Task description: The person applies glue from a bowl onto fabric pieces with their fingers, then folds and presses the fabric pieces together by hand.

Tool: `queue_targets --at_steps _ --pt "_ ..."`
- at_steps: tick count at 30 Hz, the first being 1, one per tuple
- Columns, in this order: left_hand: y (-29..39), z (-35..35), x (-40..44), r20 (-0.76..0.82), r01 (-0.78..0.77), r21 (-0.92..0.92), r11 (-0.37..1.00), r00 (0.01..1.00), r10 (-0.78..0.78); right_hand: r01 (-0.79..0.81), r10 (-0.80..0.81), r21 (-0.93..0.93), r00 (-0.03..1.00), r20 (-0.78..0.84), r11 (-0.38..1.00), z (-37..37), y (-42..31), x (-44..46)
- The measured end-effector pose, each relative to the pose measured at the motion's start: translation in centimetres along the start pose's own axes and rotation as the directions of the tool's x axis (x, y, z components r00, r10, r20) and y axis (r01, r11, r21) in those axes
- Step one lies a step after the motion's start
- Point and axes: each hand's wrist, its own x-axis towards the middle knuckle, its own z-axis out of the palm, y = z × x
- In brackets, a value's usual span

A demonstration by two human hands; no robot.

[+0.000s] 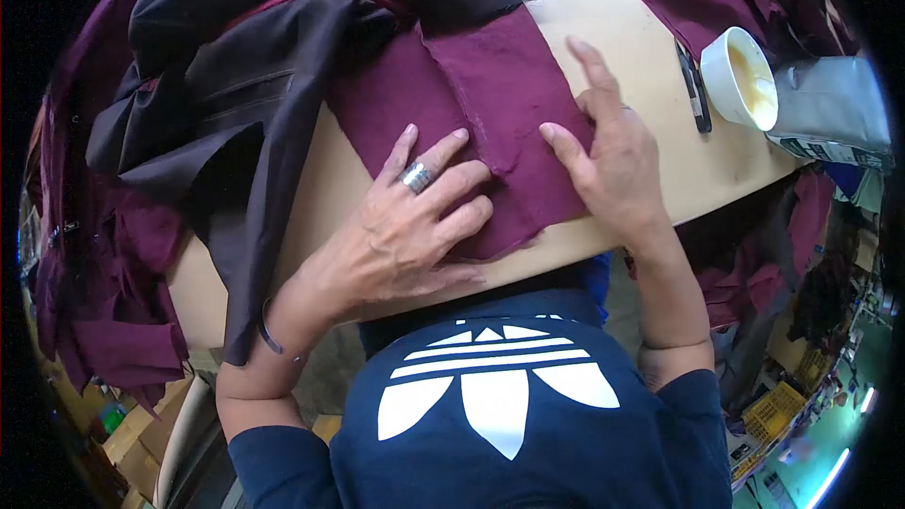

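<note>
A maroon fabric piece (514, 85) lies flat at the table's near edge, with a seam running down its middle. It joins a dark, nearly black cloth (255, 75) that is bunched to the left and trimmed with a red strip. My left hand (415, 203), wearing a wide ring, rests with fingers spread on the lower left of the maroon fabric. At the fabric's right edge is my right hand (608, 146), its thumb over the cloth and its fingers apart, holding nothing.
To the right on the pale table (650, 155) lie a black slim tool (695, 90), a white bowl (740, 80) of cream-coloured paste and a silvery bag (834, 108). Maroon scraps (707, 5) sit at the back right. More maroon cloth (113, 245) hangs off the left side.
</note>
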Motion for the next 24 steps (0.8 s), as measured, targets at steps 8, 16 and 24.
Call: queue_targets --at_steps 8,16,24 --pt "-1.0 -1.3 -0.5 -0.017 0.125 -0.236 0.964 0.991 -0.133 -0.013 0.014 0.207 1.0 0.001 0.978 0.6 0.5 -0.3" --pt "-0.4 1.8 -0.3 -0.117 -0.004 0.107 0.994 0.993 0.016 0.167 -0.165 0.072 0.986 -0.026 0.983 -0.1 0.8 -2.9" --pt "0.5 1.8 -0.4 -0.005 -0.077 0.152 0.985 0.997 0.078 -0.081 0.077 0.068 0.996 0.053 0.994 -0.9 1.0 -4.4"
